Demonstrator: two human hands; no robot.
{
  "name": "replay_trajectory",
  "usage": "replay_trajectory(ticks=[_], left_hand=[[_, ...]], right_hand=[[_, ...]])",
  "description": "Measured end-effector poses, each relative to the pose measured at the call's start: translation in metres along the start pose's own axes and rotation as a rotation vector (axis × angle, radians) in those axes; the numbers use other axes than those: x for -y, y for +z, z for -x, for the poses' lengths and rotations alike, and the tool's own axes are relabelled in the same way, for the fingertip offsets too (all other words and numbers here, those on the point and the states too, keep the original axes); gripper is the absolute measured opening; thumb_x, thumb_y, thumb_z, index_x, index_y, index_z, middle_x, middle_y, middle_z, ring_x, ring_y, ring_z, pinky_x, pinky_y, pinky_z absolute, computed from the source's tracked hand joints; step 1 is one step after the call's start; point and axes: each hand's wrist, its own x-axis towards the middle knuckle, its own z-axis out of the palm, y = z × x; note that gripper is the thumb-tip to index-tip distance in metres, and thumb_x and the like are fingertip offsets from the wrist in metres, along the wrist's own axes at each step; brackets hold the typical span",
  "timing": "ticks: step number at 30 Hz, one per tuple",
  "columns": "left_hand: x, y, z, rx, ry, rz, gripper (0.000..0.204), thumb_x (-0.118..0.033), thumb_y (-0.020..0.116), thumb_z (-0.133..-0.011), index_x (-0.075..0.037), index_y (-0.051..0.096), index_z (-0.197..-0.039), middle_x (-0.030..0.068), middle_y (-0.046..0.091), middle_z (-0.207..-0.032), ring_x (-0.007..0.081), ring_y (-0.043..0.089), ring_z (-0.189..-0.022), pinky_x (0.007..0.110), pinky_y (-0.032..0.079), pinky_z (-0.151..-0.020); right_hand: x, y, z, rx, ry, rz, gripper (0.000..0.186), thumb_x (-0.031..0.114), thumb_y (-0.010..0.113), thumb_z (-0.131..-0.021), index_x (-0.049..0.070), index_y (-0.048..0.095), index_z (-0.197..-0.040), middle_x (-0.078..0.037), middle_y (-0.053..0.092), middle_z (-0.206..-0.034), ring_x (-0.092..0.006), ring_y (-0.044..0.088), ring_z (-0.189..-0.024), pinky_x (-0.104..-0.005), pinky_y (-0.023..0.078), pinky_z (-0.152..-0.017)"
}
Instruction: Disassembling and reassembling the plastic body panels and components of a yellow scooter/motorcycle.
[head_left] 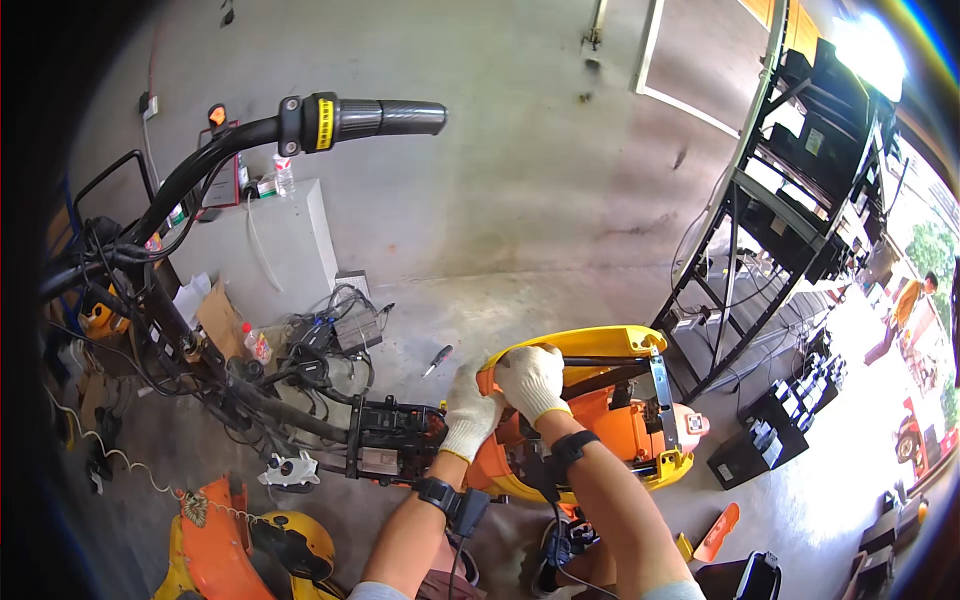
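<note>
A partly stripped electric scooter lies before me, its bare black frame [300, 420] running left to the handlebar and its yellow and orange rear body [610, 425] to the right. My left hand [470, 408], in a white knit glove, is closed at the front end of the body on a small orange piece [488, 382]. Close beside it, my right hand [530, 380], gloved alike, curls its fingers over the front of the far yellow side panel [600, 343]. The fingertips of both hands are partly hidden. Each wrist wears a black strap with a device.
The handlebar grip [390, 118] juts out at upper left. A screwdriver [437, 360] lies on the floor beyond my hands. Orange and yellow body panels [215, 545] lie at lower left. A metal rack [745, 215] of black boxes stands right; a person [905, 305] is farther off.
</note>
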Motion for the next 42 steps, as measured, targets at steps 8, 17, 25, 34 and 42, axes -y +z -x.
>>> replay_trajectory(ticks=[8, 17, 25, 34, 42], left_hand=[[-0.002, 0.002, 0.002, -0.052, 0.027, 0.0, 0.058, -0.015, 0.077, -0.073, -0.006, 0.058, -0.127, 0.0193, 0.06, -0.127, 0.034, 0.055, -0.122, 0.038, 0.043, -0.104], [0.031, 0.013, -0.009, -0.045, 0.1, 0.001, 0.061, -0.002, 0.073, -0.073, -0.004, 0.055, -0.13, 0.016, 0.057, -0.133, 0.0287, 0.054, -0.125, 0.037, 0.041, -0.107], [0.041, 0.02, -0.008, -0.076, 0.111, 0.05, 0.051, 0.0, 0.067, -0.077, -0.004, 0.057, -0.126, 0.0135, 0.062, -0.124, 0.027, 0.059, -0.117, 0.035, 0.044, -0.102], [0.039, 0.021, -0.012, -0.067, 0.052, -0.016, 0.057, 0.001, 0.071, -0.076, -0.002, 0.054, -0.13, 0.012, 0.06, -0.129, 0.0239, 0.056, -0.121, 0.035, 0.041, -0.107], [0.073, 0.031, -0.02, -0.055, 0.1, 0.153, 0.051, 0.003, 0.067, -0.082, -0.004, 0.053, -0.13, 0.0074, 0.058, -0.13, 0.0201, 0.054, -0.119, 0.033, 0.04, -0.107]], right_hand=[[-0.001, -0.002, 0.007, -0.13, 0.026, 0.028, 0.031, 0.032, 0.056, -0.083, 0.009, 0.077, -0.087, -0.011, 0.072, -0.09, -0.0317, 0.063, -0.096, -0.0424, 0.037, -0.097], [-0.006, 0.006, 0.002, -0.07, -0.144, 0.106, 0.023, 0.028, 0.059, -0.08, 0.013, 0.076, -0.078, -0.009, 0.071, -0.079, -0.0288, 0.067, -0.079, -0.0424, 0.039, -0.085], [-0.007, -0.011, 0.005, 0.03, 0.093, -0.258, 0.023, 0.019, 0.063, -0.076, 0.004, 0.075, -0.089, -0.016, 0.07, -0.101, -0.0339, 0.053, -0.114, -0.037, 0.039, -0.101], [-0.005, -0.012, 0.008, -0.023, 0.127, -0.201, 0.025, 0.018, 0.064, -0.077, 0.007, 0.076, -0.096, -0.016, 0.069, -0.108, -0.0338, 0.052, -0.117, -0.0374, 0.034, -0.104], [-0.003, 0.003, 0.005, -0.121, 0.184, -0.17, 0.024, 0.019, 0.063, -0.077, 0.007, 0.077, -0.092, -0.014, 0.069, -0.102, -0.0311, 0.053, -0.111, -0.037, 0.037, -0.1]])
